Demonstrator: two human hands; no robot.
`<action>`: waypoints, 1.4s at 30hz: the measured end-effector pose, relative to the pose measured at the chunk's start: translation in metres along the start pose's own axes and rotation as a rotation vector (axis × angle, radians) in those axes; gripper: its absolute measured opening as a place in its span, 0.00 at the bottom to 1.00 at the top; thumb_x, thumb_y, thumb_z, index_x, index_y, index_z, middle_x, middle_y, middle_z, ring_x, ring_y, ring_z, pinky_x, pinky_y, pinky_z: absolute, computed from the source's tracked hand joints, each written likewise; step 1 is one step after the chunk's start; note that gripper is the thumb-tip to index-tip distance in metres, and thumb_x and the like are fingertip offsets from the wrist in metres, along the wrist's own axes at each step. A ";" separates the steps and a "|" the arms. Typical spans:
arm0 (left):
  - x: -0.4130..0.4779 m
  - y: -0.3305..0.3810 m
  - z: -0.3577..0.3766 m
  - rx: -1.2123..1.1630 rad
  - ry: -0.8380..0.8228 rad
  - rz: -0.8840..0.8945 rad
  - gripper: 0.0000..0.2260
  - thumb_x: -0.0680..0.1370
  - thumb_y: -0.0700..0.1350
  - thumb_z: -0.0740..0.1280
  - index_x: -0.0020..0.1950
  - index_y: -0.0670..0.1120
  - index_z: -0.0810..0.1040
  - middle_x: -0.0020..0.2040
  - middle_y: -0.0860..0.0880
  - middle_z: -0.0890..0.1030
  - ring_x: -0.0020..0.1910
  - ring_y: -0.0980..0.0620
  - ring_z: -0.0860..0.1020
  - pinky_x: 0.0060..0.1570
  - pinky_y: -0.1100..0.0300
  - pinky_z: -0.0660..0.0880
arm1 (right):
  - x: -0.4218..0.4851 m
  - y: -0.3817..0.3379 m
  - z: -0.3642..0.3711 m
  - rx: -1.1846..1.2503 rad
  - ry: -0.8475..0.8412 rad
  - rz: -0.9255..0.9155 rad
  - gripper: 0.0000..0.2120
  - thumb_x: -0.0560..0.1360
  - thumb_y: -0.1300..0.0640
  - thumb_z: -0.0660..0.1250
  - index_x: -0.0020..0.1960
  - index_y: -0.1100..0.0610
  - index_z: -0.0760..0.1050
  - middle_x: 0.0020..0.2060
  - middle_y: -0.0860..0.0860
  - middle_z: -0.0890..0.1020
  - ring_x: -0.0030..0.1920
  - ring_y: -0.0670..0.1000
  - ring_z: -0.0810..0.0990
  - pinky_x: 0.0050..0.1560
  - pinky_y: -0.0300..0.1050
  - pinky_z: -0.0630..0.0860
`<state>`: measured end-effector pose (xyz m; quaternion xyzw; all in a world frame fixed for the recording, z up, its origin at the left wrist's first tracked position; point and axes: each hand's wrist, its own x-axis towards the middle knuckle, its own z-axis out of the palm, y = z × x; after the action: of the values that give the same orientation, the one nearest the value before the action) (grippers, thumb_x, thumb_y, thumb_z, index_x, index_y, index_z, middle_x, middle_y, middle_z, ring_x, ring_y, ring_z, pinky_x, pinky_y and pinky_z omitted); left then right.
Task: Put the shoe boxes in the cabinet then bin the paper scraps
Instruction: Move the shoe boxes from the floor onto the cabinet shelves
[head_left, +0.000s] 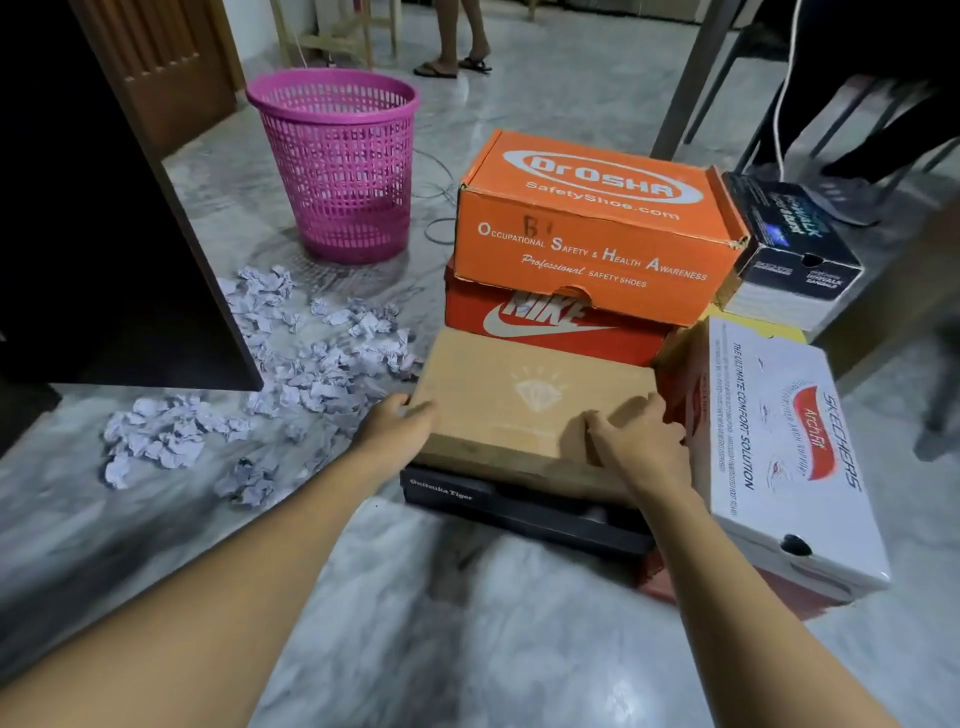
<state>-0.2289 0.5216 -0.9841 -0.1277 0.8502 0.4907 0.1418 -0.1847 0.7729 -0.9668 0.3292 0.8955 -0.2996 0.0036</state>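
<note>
Several shoe boxes are stacked on the marble floor. A plain brown box (524, 395) with a faint diamond print lies on a black Onitsuka Tiger box (519, 506). My left hand (397, 423) grips the brown box's left edge and my right hand (641, 439) grips its right side. Behind it an orange Dr Osha box (597, 228) rests on a red Nike box (550, 325). A white Skechers box (779, 452) sits to the right, a dark Skechers box (795, 249) behind it. Crumpled paper scraps (291, 374) litter the floor on the left, near a dark cabinet (104, 234).
An empty pink mesh waste basket (337, 161) stands behind the scraps. A person's sandalled feet (452, 65) are at the back. Chair legs and another person's shoes (831, 197) crowd the far right. A thin cable (441, 208) loops on the floor beside the basket.
</note>
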 end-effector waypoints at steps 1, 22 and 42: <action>0.000 -0.005 -0.002 0.003 0.055 0.002 0.15 0.78 0.55 0.63 0.60 0.49 0.76 0.53 0.50 0.81 0.51 0.49 0.79 0.51 0.56 0.74 | 0.000 0.003 0.001 0.076 0.001 -0.020 0.43 0.72 0.35 0.63 0.77 0.57 0.54 0.68 0.63 0.68 0.66 0.66 0.70 0.65 0.58 0.69; -0.121 -0.095 -0.170 -0.464 0.574 -0.150 0.16 0.75 0.61 0.67 0.59 0.55 0.74 0.50 0.55 0.76 0.58 0.45 0.76 0.58 0.46 0.75 | -0.110 -0.087 0.061 0.730 -0.607 -0.467 0.28 0.67 0.38 0.68 0.67 0.37 0.71 0.62 0.43 0.78 0.59 0.48 0.77 0.64 0.60 0.74; -0.262 -0.188 -0.387 -0.508 1.798 -0.137 0.38 0.62 0.64 0.59 0.53 0.33 0.77 0.51 0.33 0.81 0.51 0.37 0.79 0.44 0.56 0.67 | -0.339 -0.364 0.197 0.654 -1.188 -0.946 0.25 0.71 0.52 0.76 0.63 0.48 0.68 0.53 0.43 0.81 0.51 0.40 0.81 0.54 0.39 0.77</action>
<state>0.0360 0.1139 -0.8528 -0.5360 0.4986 0.3695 -0.5723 -0.1726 0.2478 -0.8652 -0.3110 0.6561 -0.6390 0.2539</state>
